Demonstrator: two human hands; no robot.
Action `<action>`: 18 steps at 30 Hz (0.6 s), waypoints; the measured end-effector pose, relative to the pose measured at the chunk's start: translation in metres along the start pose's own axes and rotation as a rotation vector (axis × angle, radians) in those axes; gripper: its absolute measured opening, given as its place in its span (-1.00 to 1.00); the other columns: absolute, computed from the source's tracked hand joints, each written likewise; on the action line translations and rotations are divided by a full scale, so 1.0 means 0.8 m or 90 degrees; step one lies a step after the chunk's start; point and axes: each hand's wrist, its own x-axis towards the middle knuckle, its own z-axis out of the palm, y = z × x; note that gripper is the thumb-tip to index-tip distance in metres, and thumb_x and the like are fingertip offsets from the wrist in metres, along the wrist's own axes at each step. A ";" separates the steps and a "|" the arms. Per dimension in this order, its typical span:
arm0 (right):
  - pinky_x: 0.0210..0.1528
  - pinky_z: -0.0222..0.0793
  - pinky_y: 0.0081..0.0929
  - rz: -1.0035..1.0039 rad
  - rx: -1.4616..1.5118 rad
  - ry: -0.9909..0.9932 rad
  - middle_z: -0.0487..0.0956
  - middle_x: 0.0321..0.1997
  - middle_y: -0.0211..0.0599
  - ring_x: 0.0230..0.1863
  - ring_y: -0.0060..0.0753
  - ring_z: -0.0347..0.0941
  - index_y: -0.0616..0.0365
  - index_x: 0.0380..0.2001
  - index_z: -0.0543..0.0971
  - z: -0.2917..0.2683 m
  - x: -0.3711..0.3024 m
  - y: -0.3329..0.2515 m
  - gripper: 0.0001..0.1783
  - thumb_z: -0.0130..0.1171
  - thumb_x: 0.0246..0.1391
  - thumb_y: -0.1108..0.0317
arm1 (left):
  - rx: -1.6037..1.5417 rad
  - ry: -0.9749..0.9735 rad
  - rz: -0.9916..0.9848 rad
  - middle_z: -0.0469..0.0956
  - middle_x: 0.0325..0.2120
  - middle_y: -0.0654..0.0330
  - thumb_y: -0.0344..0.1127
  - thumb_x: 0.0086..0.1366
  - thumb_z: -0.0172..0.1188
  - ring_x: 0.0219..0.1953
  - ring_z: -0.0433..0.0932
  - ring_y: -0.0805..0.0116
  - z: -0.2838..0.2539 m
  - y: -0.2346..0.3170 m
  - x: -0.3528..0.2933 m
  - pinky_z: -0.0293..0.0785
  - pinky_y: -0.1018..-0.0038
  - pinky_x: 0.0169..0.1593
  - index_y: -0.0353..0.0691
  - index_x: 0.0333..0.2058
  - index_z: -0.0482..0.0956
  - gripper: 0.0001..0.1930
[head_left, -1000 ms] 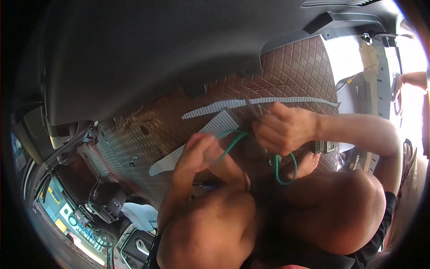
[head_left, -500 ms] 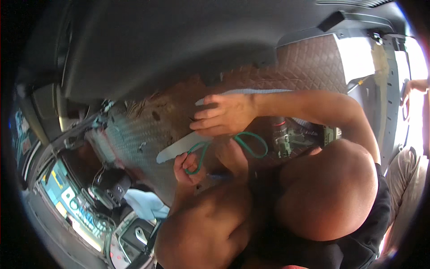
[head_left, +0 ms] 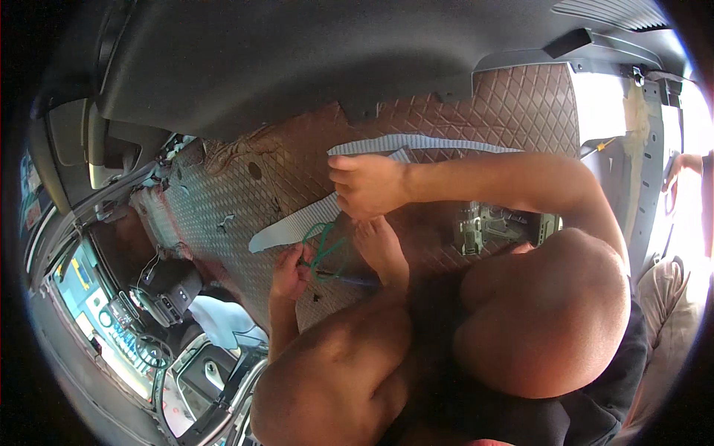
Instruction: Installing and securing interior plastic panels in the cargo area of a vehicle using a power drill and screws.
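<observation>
My left hand (head_left: 288,272) is closed on thin green loops (head_left: 324,256); whether these are scissor handles or cord I cannot make out. Just above it lies the end of a light grey ribbed strip (head_left: 286,229), wide and cut at a slant. My right hand (head_left: 368,186) reaches in from the right over this strip, its fingers curled; what they hold, if anything, is hidden. A second ribbed strip (head_left: 416,141) runs behind the right hand and forearm. My bare foot (head_left: 381,249) rests between the hands, beside the green loops.
Brown quilted matting (head_left: 520,104) covers the vehicle floor. A power tool (head_left: 487,229) with a clear and green body lies right of my foot. A dark trim panel (head_left: 297,59) overhangs the far side. At the right edge a person's hand (head_left: 684,171) shows by the door frame.
The right-hand green loop has swung left and bunches with the other near my left hand. My right hand's spread fingers have curled in. The view has shifted slightly.
</observation>
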 end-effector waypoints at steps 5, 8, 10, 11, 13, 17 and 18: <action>0.16 0.06 -0.17 0.088 -0.074 -0.022 0.62 -0.38 -0.45 -0.08 -0.38 0.43 0.00 -0.48 0.66 0.011 0.006 -0.019 -0.75 0.15 -0.10 0.10 | 0.208 0.071 -0.011 0.32 -0.63 0.36 -0.16 0.41 -0.01 -0.64 0.20 0.62 -0.003 -0.028 0.045 0.07 0.63 -0.59 -0.16 -0.43 0.47 -0.73; 0.07 0.13 -0.22 0.211 0.001 0.026 0.58 -0.35 -0.42 -0.11 -0.35 0.41 0.03 -0.46 0.62 -0.003 -0.025 -0.038 -0.78 0.15 -0.10 0.15 | 0.502 0.092 0.163 0.33 -0.63 0.35 -0.22 0.40 -0.02 -0.61 0.24 0.58 -0.011 -0.029 0.056 0.13 0.60 -0.55 -0.23 -0.32 0.51 -0.77; -0.05 0.19 -0.29 0.291 0.055 0.113 0.52 -0.37 -0.37 -0.14 -0.32 0.40 0.05 -0.45 0.56 -0.025 -0.078 -0.055 -0.81 0.15 -0.10 0.20 | 0.716 0.121 0.322 0.32 -0.64 0.35 -0.26 0.39 -0.02 -0.60 0.26 0.55 -0.012 -0.016 0.050 0.17 0.57 -0.53 -0.28 -0.26 0.53 -0.78; -0.10 0.23 -0.24 0.350 0.087 0.072 0.50 -0.36 -0.33 -0.16 -0.28 0.41 0.05 -0.42 0.54 -0.037 -0.106 -0.063 -0.80 0.16 -0.10 0.19 | 0.424 0.103 0.243 0.36 -0.60 0.32 -0.31 0.37 -0.02 -0.55 0.32 0.50 -0.011 -0.005 0.042 0.24 0.54 -0.45 -0.32 -0.20 0.53 -0.78; -0.22 0.27 -0.19 0.509 0.131 0.009 0.46 -0.38 -0.29 -0.24 -0.23 0.41 0.07 -0.42 0.50 -0.064 -0.159 -0.084 -0.81 0.21 -0.08 0.23 | 0.126 0.092 0.149 0.41 -0.55 0.29 -0.36 0.34 -0.01 -0.50 0.39 0.44 0.002 0.017 0.024 0.31 0.52 -0.38 -0.36 -0.15 0.53 -0.77; 0.00 0.27 -0.15 0.793 0.204 -0.279 0.45 -0.04 -0.14 -0.08 -0.17 0.40 0.24 -0.05 0.39 -0.108 -0.231 -0.130 -0.41 0.28 -0.13 0.16 | -0.248 -0.244 0.026 0.50 -0.24 0.18 -0.47 0.32 0.00 -0.15 0.51 0.31 0.083 0.047 0.038 0.41 0.51 -0.13 -0.43 0.00 0.46 -0.70; 0.03 0.24 -0.14 0.741 0.165 -0.312 0.45 -0.07 -0.15 -0.10 -0.16 0.40 0.26 -0.02 0.38 -0.113 -0.238 -0.142 -0.39 0.26 -0.13 0.17 | -0.224 -0.242 0.015 0.52 -0.20 0.13 -0.48 0.34 -0.03 -0.14 0.52 0.28 0.106 0.050 0.047 0.43 0.47 -0.10 -0.43 0.00 0.46 -0.71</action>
